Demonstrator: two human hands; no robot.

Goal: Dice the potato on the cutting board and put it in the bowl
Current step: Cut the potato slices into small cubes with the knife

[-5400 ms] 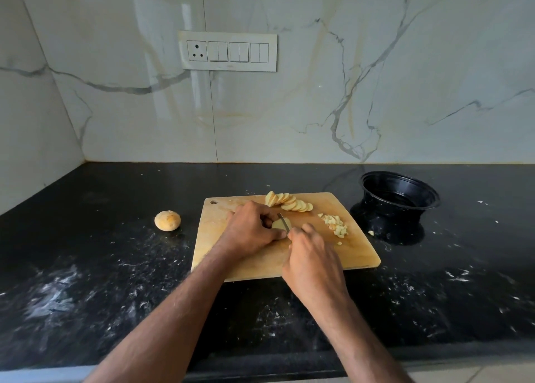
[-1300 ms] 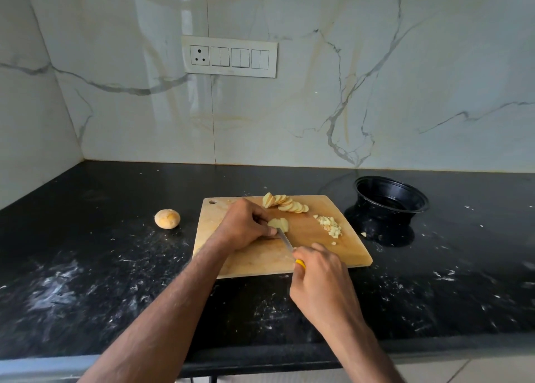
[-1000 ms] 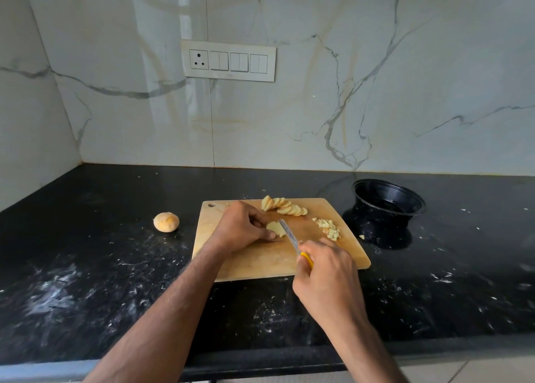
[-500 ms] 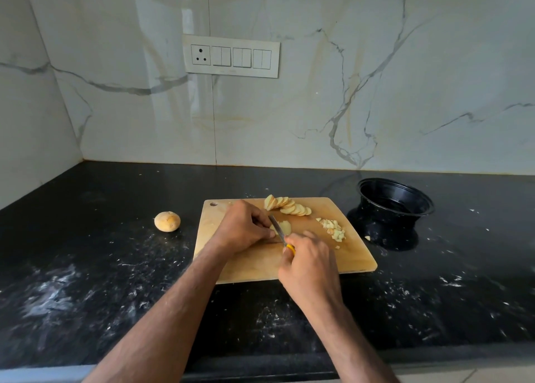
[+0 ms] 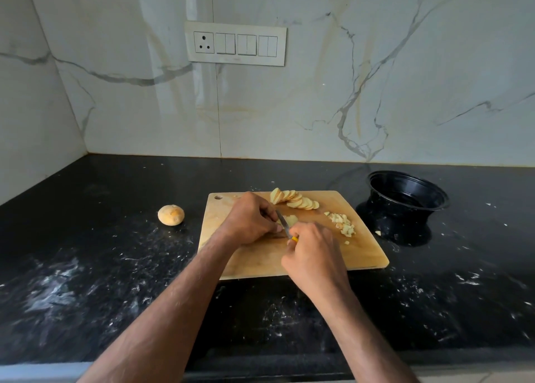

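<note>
Leftmost, a whole round potato (image 5: 170, 214) sits alone on the black table (image 5: 86, 267), well apart from the wooden cutting board (image 5: 260, 261). On the board, the left hand (image 5: 250, 219) curls its fingers down onto a few stacked potato slices (image 5: 291, 219), pinning them flat. Just beside it the right hand (image 5: 314, 255) is wrapped round the yellow handle of a small knife (image 5: 283, 223), whose blade lies across the stack next to the left fingertips. Behind them a fanned row of uncut slices (image 5: 295, 200) waits along the far edge, and to the right lies a small heap of finished dice (image 5: 343, 223). Off the board, further right, stands the black bowl (image 5: 405, 191); whether anything is in it I cannot tell, and one stray piece (image 5: 377, 232) lies on the table near its base.

The step in hand looks like cutting the pinned stack into strips and then cubes. To do it well, keep the left fingertips tucked back from the edge, guide the blade straight down in even spacing, and hold the stack tight so the slippery slices do not slide apart. Most of the potato remains to be diced.
</note>
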